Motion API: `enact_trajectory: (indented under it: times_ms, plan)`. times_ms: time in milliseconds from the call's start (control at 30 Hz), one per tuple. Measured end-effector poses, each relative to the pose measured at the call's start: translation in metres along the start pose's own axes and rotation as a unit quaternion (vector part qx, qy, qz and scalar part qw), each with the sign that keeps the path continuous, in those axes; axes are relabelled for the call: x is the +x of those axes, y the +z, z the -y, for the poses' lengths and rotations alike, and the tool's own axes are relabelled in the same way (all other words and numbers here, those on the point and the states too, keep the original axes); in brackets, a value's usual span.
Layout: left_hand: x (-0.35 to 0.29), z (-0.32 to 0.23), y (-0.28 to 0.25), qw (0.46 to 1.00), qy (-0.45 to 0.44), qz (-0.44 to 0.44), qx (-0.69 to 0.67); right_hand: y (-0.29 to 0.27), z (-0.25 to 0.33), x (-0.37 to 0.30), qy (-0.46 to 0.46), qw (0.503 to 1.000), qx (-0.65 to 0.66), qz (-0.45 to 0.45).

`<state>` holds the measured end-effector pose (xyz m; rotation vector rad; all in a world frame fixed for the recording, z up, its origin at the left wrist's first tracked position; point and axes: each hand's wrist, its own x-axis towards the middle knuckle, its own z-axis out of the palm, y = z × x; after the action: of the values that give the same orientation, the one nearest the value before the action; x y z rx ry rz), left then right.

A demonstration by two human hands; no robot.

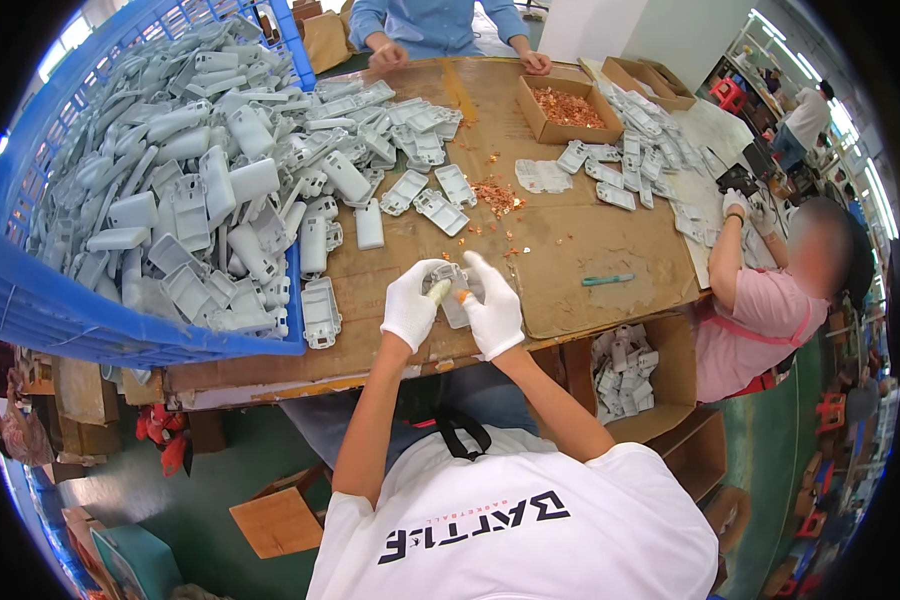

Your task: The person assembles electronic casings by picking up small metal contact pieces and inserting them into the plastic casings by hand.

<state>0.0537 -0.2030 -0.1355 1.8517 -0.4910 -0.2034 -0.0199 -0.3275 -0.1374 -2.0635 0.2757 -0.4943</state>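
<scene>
Black lettering (478, 527), smaller red print (468, 512) — on the white shirt (610, 530).

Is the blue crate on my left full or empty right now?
Full: grey plastic casings are heaped inside the blue crate, and more lie beside it on the table.

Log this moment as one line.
left hand: gloved, holding grey case | right hand: gloved, on same case | table: copper bits, green tool | left: blue crate heaped with grey cases
</scene>
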Motion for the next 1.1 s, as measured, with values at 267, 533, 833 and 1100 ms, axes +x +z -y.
enact_trajectory:
  times_ms: [267,533,833,1100]
  plan:
    - [-0.007,0.005,0.001,0.912,-0.126,0.076,-0.384,-0.006,-0.008,-0.008,-0.17,0.967,-0.187,-0.043]
    - [-0.008,0.044,0.006,0.911,-0.21,0.02,-0.354,0.017,-0.021,-0.017,-0.186,0.956,-0.226,0.022]
    - [0.0,0.039,0.011,0.93,-0.205,0.042,-0.303,0.015,-0.025,-0.01,-0.165,0.963,-0.212,0.029]
    - [-0.008,0.022,0.015,0.95,-0.169,0.005,-0.262,0.013,-0.032,-0.012,-0.186,0.965,-0.186,0.003]
